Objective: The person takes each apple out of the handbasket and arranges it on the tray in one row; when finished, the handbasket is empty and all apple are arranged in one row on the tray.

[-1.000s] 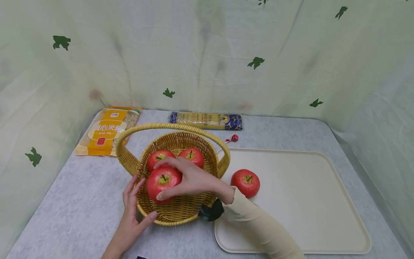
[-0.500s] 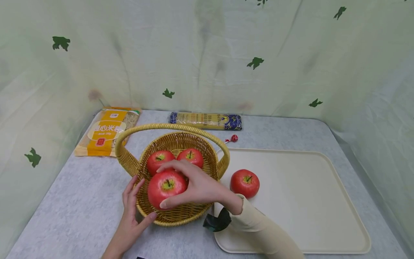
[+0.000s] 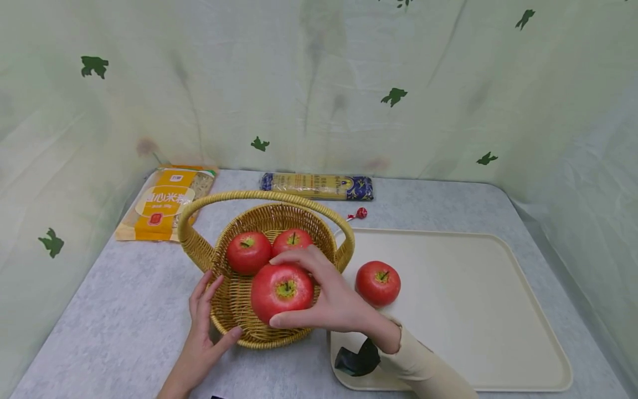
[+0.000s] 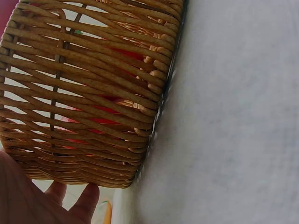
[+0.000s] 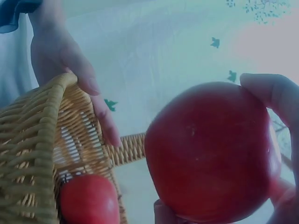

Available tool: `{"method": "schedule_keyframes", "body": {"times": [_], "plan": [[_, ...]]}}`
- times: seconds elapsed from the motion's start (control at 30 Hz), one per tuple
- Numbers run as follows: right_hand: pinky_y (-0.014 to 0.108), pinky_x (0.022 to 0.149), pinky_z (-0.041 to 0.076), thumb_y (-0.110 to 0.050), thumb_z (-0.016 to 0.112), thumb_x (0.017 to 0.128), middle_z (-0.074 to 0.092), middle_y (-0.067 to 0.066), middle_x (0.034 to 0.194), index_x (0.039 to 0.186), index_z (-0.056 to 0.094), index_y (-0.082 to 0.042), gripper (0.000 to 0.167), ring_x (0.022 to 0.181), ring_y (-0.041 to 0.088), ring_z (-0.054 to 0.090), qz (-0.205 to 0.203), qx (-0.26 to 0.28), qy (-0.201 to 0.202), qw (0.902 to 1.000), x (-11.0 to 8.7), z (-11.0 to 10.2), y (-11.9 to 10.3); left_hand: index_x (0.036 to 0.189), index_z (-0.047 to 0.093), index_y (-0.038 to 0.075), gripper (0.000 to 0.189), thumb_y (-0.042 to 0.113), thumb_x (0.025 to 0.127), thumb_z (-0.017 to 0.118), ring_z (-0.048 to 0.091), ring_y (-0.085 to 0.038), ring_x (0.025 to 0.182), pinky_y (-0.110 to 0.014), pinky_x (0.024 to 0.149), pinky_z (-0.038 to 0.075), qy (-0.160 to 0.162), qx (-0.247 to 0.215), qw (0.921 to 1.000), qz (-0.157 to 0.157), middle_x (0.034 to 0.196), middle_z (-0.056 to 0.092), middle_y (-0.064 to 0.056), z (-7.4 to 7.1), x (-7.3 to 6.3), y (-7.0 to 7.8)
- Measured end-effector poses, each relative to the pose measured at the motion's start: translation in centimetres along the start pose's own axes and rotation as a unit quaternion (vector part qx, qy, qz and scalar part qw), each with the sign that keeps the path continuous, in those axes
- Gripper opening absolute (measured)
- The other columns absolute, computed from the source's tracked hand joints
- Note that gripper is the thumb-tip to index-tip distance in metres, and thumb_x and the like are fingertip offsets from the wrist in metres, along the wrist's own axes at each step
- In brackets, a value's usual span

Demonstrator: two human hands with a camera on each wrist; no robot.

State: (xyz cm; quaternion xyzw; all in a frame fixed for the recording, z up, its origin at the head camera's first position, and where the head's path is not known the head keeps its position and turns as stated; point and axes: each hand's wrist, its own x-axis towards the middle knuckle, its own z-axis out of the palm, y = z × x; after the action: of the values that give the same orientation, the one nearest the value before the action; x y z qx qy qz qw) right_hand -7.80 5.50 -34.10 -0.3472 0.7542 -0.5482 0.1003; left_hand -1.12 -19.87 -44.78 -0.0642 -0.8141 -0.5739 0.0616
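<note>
My right hand (image 3: 324, 293) holds a red apple (image 3: 281, 293) by its sides, raised over the front of the wicker basket (image 3: 271, 343). In the right wrist view, that apple (image 5: 212, 154) fills the middle, with fingertips at its edges. Two more red apples, a left one (image 3: 248, 252) and a right one (image 3: 293, 238), sit in the back of the basket. My left hand (image 3: 203, 332) rests at the basket's left front rim, fingers and thumb spread and fairly straight. From the left wrist, its fingers (image 4: 86, 203) show against the woven side.
A beige tray (image 3: 463, 310) lies to the right, bearing one red apple (image 3: 377, 282) at its left side. Behind are a long blue-and-gold packet (image 3: 316, 186), a red lollipop (image 3: 361, 213) and a yellow food bag (image 3: 164, 205). The basket handle (image 3: 269, 195) arches over the back.
My right hand has lifted the apple from the basket's left side and carried it rightward, uncovering the back-left apple. My left hand has stayed at the rim.
</note>
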Motion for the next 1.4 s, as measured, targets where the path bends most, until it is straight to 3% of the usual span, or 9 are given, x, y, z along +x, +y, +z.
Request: {"method": "schedule_keyframes", "body": {"times": [0.53, 0.77, 0.97, 1.2, 1.4], "plan": [[0.040, 0.076, 0.052, -0.024, 0.081, 0.074, 0.047, 0.002, 0.123, 0.131, 0.049, -0.019, 0.065, 0.113, 0.026, 0.045, -0.049, 0.045, 0.109, 0.9919, -4.6, -2.6, 0.4, 0.151, 0.019, 0.016, 0.088, 0.000, 0.080, 0.068, -0.006, -0.019, 0.139, -0.072, 0.096, 0.000, 0.001, -0.009, 0.9998, 0.019, 0.153, -0.007, 0.005, 0.1, 0.0, -0.2], [0.039, 0.075, 0.053, -0.014, 0.082, 0.071, 0.047, 0.011, 0.119, 0.131, 0.047, -0.007, 0.070, 0.109, 0.029, 0.047, -0.077, 0.047, 0.158, 0.9833, -6.8, -4.0, 0.9, 0.151, 0.019, 0.016, 0.088, 0.000, 0.080, 0.068, -0.006, -0.020, 0.138, -0.072, 0.096, 0.000, 0.001, -0.010, 0.9997, 0.021, 0.154, -0.007, 0.005, 0.1, 0.0, -0.1], [0.036, 0.074, 0.054, 0.001, 0.080, 0.067, 0.047, 0.014, 0.123, 0.132, 0.043, 0.000, 0.075, 0.111, 0.028, 0.048, -0.051, 0.040, 0.216, 0.9743, -9.0, -5.4, 1.7, 0.151, 0.019, 0.017, 0.087, 0.001, 0.081, 0.068, -0.006, -0.020, 0.139, -0.073, 0.095, 0.001, -0.001, -0.005, 0.9999, 0.015, 0.154, -0.007, 0.006, 0.1, 0.0, -0.1], [0.027, 0.076, 0.052, 0.016, 0.074, 0.063, 0.047, 0.012, 0.128, 0.134, 0.041, 0.000, 0.080, 0.113, 0.026, 0.047, -0.003, 0.016, 0.310, 0.9506, -10.4, -7.1, 3.4, 0.151, 0.019, 0.018, 0.087, 0.002, 0.081, 0.068, -0.006, -0.020, 0.139, -0.073, 0.095, 0.001, -0.002, 0.002, 0.9999, 0.012, 0.153, -0.008, 0.006, 0.1, 0.0, -0.1], [0.022, 0.077, 0.050, 0.020, 0.070, 0.066, 0.047, 0.009, 0.128, 0.136, 0.039, 0.000, 0.079, 0.114, 0.024, 0.045, 0.029, 0.003, 0.372, 0.9279, -11.5, -8.2, 5.4, 0.151, 0.019, 0.016, 0.087, 0.001, 0.081, 0.068, -0.005, -0.019, 0.138, -0.073, 0.095, 0.001, 0.000, -0.001, 0.9998, 0.019, 0.154, -0.007, 0.005, 0.1, 0.0, -0.1]]}}
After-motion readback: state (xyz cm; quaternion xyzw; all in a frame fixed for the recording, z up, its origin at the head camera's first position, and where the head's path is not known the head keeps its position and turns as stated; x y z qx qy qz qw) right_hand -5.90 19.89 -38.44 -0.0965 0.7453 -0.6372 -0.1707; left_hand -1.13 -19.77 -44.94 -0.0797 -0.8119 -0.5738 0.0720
